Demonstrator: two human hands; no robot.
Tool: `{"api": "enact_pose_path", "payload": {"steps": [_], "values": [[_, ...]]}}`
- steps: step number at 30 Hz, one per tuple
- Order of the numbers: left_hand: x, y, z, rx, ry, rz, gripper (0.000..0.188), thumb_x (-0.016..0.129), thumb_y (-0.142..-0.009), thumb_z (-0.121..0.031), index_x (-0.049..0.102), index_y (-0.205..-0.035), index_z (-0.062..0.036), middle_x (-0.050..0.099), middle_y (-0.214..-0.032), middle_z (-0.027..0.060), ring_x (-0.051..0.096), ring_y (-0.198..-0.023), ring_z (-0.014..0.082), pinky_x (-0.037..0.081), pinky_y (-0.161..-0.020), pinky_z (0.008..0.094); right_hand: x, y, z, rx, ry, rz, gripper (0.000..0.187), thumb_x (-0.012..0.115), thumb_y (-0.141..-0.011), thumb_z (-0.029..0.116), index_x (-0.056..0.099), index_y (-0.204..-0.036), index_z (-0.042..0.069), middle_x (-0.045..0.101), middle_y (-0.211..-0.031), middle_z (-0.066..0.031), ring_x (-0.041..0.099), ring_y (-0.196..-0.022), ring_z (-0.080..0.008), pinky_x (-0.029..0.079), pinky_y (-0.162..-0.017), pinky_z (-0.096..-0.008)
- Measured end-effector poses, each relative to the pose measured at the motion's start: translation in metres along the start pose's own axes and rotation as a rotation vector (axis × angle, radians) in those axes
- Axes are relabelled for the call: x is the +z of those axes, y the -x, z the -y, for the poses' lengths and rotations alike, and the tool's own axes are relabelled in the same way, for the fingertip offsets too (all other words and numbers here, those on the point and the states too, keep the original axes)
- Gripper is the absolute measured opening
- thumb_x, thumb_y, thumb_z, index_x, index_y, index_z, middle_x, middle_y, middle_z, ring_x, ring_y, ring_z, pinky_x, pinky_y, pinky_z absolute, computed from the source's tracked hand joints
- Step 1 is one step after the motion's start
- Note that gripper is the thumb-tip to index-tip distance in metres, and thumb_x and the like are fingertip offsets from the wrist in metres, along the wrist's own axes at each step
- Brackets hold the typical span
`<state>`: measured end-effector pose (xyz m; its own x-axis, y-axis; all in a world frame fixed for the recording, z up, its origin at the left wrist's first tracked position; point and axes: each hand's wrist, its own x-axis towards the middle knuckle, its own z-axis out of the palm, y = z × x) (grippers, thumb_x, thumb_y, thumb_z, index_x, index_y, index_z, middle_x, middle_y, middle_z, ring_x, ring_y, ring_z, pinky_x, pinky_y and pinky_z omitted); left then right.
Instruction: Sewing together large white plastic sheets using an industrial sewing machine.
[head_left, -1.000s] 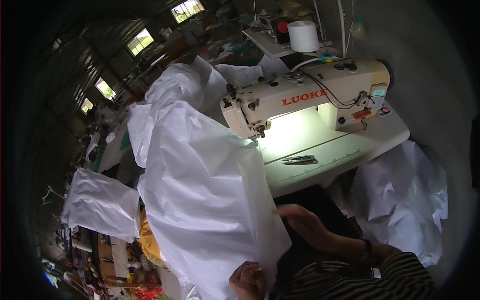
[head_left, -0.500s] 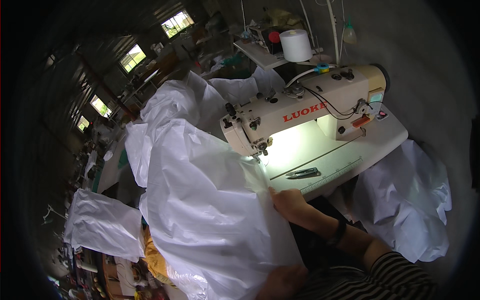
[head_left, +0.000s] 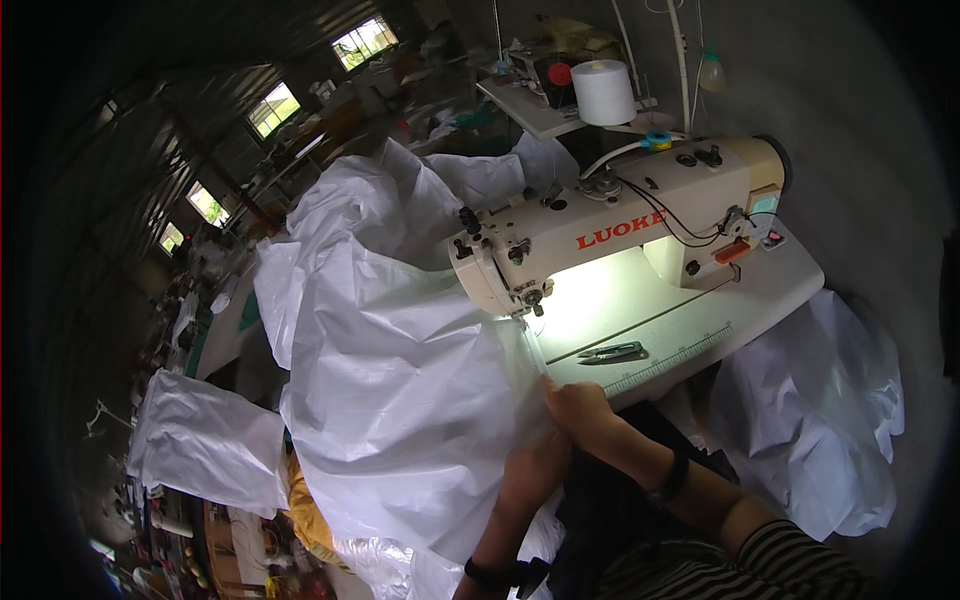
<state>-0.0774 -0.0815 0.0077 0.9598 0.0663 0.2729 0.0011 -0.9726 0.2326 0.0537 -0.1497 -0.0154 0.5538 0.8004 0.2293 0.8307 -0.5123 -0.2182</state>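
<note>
Right hand (head_left: 582, 408): grips edge of white sheeting (head_left: 400, 390) near industrial sewing machine (head_left: 610, 238) | Left hand (head_left: 535, 470): just beside, blurred, grip indeterminable | Thread snips (head_left: 614, 352): on machine bed (head_left: 690, 328)

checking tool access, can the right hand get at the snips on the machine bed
Likely yes: the snips lie uncovered on the machine bed, close to the right hand, though it may first have to release the white sheet.

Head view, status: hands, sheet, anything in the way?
Right hand holding edge of white sheet; left hand just below, grip unclear. White sheet runs up to sewing machine. Snips on machine bed, apart from sheet, out of the way.
</note>
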Motion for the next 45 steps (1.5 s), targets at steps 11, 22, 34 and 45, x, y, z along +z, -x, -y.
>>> {"api": "enact_pose_path", "payload": {"steps": [11,22,34,45], "values": [[-0.005,-0.033,0.032,-0.012,-0.177,-0.340,0.032,0.062,-0.078,-0.005,0.063,-0.110,-0.0084,0.066,-0.100,0.0085,0.066,-0.084,0.0289,0.054,-0.070,0.0410,0.001,-0.067,-0.020,0.050,-0.324,0.095,0.032,0.055,-0.093,0.015,0.054,-0.120,-0.003,0.070,-0.080,-0.0170,0.070,-0.071,-0.0314,0.053,-0.059,-0.0419],[0.047,0.240,0.005,-0.814,-0.236,-0.446,0.016,0.062,-0.079,0.001,0.064,-0.095,0.0018,0.067,-0.092,0.0188,0.066,-0.083,0.0370,0.054,-0.072,0.0425,0.021,0.082,-0.032,-0.082,-0.848,0.113,0.038,0.068,-0.089,0.027,0.062,-0.118,0.003,0.070,-0.093,-0.0158,0.068,-0.086,-0.0327,0.053,-0.077,-0.0417],[0.048,0.262,0.082,-1.238,0.545,-0.896,0.024,0.061,-0.092,-0.014,0.062,-0.107,0.0048,0.066,-0.103,0.0161,0.063,-0.095,0.0280,0.052,-0.081,0.0389,0.045,0.122,-0.024,0.194,-1.335,0.999,0.038,0.064,-0.096,0.023,0.060,-0.124,-0.003,0.069,-0.113,-0.0105,0.062,-0.104,-0.0165,0.049,-0.096,-0.0310],[-0.231,0.098,0.196,-0.369,-0.432,-1.081,0.027,0.059,-0.097,-0.015,0.062,-0.112,0.0066,0.067,-0.101,0.0111,0.064,-0.090,0.0232,0.052,-0.081,0.0364,-0.021,0.128,0.022,0.153,-1.478,1.088,0.036,0.069,-0.093,0.025,0.064,-0.121,0.003,0.069,-0.112,-0.0099,0.063,-0.108,-0.0178,0.049,-0.097,-0.0332]]}}
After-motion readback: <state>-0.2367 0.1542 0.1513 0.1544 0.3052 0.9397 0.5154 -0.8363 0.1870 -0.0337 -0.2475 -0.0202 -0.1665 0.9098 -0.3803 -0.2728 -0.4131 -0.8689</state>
